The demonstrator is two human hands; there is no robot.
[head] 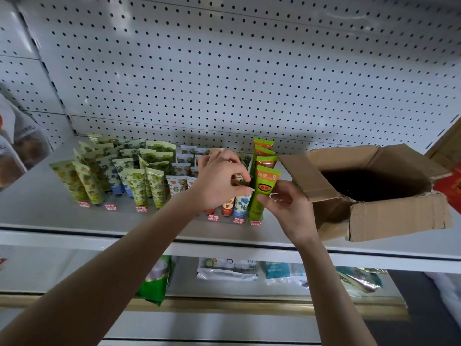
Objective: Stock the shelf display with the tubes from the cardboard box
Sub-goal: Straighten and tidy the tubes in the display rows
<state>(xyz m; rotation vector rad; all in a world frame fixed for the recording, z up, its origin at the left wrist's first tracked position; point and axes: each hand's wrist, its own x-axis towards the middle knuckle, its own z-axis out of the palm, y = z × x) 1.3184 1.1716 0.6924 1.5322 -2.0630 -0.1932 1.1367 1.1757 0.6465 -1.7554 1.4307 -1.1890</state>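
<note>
Rows of upright floral tubes (139,181) fill a clear display rack (174,211) on the white shelf (45,211). At the rack's right end stands a row of green-and-orange tubes (265,161). My right hand (287,211) pinches the front green tube (263,193) near its middle. My left hand (219,181) reaches over the rack beside it, fingers curled round the top of a tube (238,179) in the neighbouring row. An open cardboard box (374,196) sits on the shelf just right of my hands; its inside is dark.
White pegboard (224,71) backs the shelf. Red price tags (213,217) line the rack's front. Bagged goods lie at the far left (22,151) and on the lower shelf (229,269). A red package (449,188) shows at the right edge.
</note>
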